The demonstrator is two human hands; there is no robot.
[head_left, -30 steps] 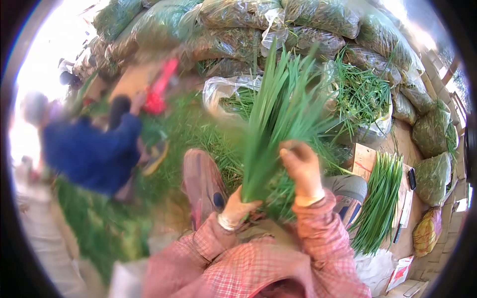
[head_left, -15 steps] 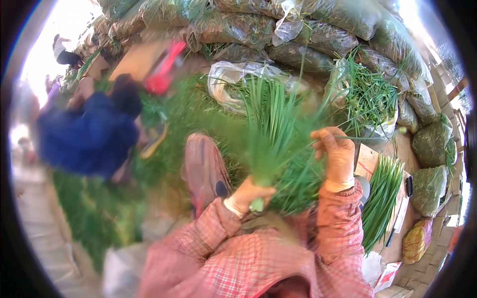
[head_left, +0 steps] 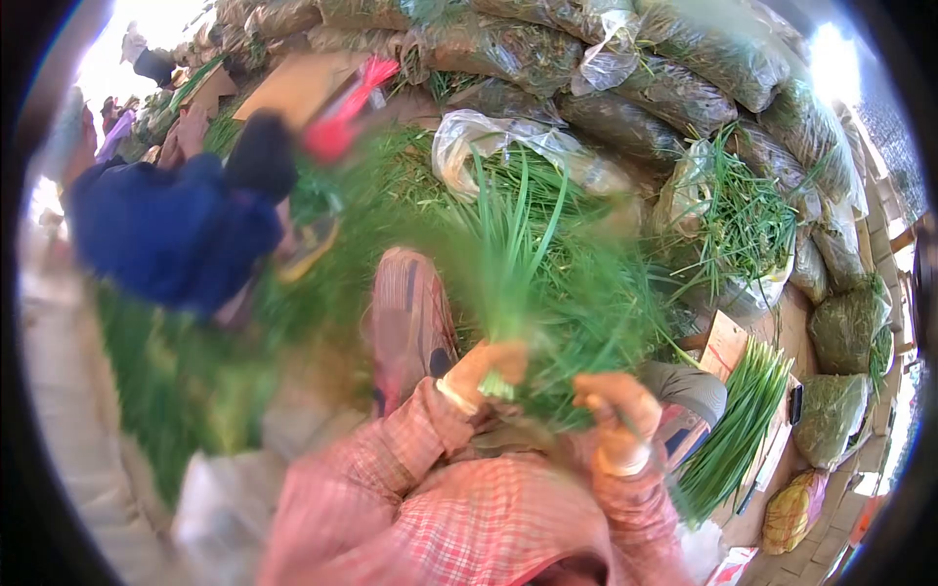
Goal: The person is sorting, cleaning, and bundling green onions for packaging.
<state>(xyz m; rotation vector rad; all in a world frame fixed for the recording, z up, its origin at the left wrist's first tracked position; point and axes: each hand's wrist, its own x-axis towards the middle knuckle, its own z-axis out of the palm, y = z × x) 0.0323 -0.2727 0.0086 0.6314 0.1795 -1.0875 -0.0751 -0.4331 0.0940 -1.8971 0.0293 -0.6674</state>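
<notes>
My left hand (head_left: 486, 371) is closed around a bunch of garlic chives (head_left: 508, 244), held near the pale cut ends, with the long flat leaves fanning away from me. Close to its right, lower down, is my right hand (head_left: 620, 415), its fingers curled together and a little smeared by motion. Whether a leaf is between those fingers I cannot make out. Beneath both hands lies a heap of loose green leaves (head_left: 606, 322). On a board to my right rests a neat pile of chives (head_left: 738, 430), ends aligned.
An open plastic bag (head_left: 464, 146) stands ahead, and another bag of leaves (head_left: 743, 215) sits to its right. Stuffed clear sacks (head_left: 498, 49) are stacked behind. At left, a person in dark blue (head_left: 176, 234) bends down near a pink-red item (head_left: 337, 132). My shoe (head_left: 410, 303) is in front.
My right hand has come down and inward, toward my left hand. The bunch in my left hand looks thinner at the top. The view has shifted slightly.
</notes>
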